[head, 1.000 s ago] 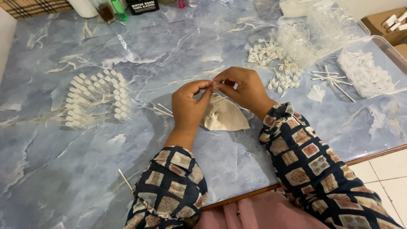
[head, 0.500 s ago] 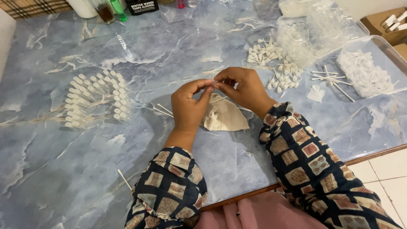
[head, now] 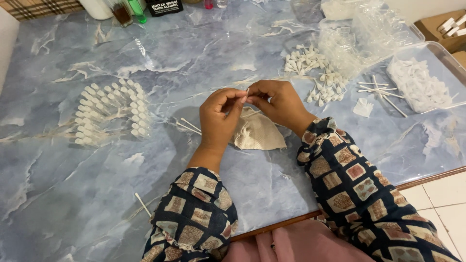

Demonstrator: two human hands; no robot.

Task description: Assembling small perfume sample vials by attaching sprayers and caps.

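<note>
My left hand and my right hand meet above the middle of a blue marbled table. Together their fingertips pinch a small thin white piece; its exact shape is too small to tell. Right under the hands lies a crumpled beige cloth. A couple of thin white sticks lie just left of my left hand. Both forearms wear dark sleeves with a square pattern.
Rows of small clear vials with white caps lie at the left. White caps are piled at the right, beside clear plastic bags and a clear tub of white parts. Bottles stand at the far edge. A lone stick lies near the front.
The hands have stayed together over the cloth, with only slight finger movement on the small white piece.
</note>
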